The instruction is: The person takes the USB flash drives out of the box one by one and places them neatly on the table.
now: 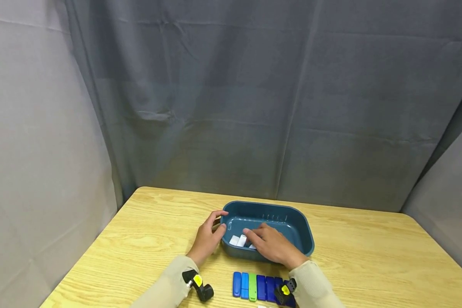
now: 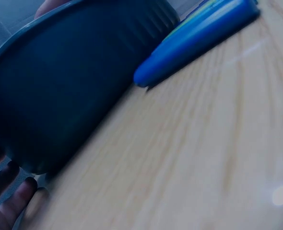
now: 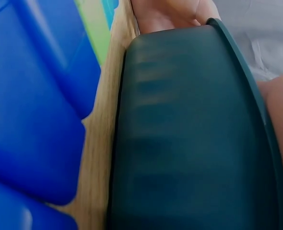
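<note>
A dark teal plastic bin (image 1: pixel 306 226) stands on the table. At its left end is my left hand (image 1: pixel 205 239), with thumb and forefinger at the rim and the other fingers outside the wall. My right hand (image 1: pixel 273 244) reaches over the near rim into the bin. Its fingers are beside small white oblong pieces (image 1: pixel 241 240) lying in the near left part. Whether it holds one is hidden. In front of the bin, flat oblong pieces lie side by side: blue ones (image 1: pixel 260 287), a light blue one (image 1: pixel 244 285) and a green one (image 1: pixel 253 287).
The light wood table (image 1: pixel 154 244) reaches back to a grey curtain (image 1: pixel 223 98). Pale fabric panels stand at left and right. A white piece (image 1: pixel 262 306) shows at the bottom edge of the head view. The row's right end is partly behind my right wrist's camera (image 1: pixel 285 292).
</note>
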`<action>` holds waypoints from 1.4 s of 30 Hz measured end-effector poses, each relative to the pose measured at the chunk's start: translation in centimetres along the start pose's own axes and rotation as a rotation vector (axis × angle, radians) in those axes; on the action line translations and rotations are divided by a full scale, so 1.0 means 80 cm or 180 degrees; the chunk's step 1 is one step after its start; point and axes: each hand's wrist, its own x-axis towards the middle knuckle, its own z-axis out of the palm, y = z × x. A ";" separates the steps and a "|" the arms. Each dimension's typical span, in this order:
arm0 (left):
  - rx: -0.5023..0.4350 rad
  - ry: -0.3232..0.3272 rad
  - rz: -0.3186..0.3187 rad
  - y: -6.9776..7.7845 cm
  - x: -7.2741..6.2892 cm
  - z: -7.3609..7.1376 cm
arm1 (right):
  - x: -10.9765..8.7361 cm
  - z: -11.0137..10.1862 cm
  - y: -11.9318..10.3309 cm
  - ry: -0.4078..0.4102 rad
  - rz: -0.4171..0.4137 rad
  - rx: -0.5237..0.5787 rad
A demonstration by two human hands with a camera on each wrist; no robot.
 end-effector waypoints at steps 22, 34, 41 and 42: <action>-0.0007 -0.0034 -0.0039 0.007 -0.002 -0.002 | -0.002 -0.001 0.000 -0.0058 -0.0064 -0.0067; -0.0013 -0.0030 -0.0023 0.005 -0.001 -0.001 | -0.001 0.000 0.001 0.0041 0.0023 0.0003; -0.0009 -0.0037 -0.0016 0.007 -0.002 -0.001 | 0.000 0.000 0.001 0.0084 0.0235 0.0061; -0.0002 -0.0037 -0.0018 0.007 -0.002 -0.001 | 0.000 0.000 0.001 0.0095 0.0255 0.0071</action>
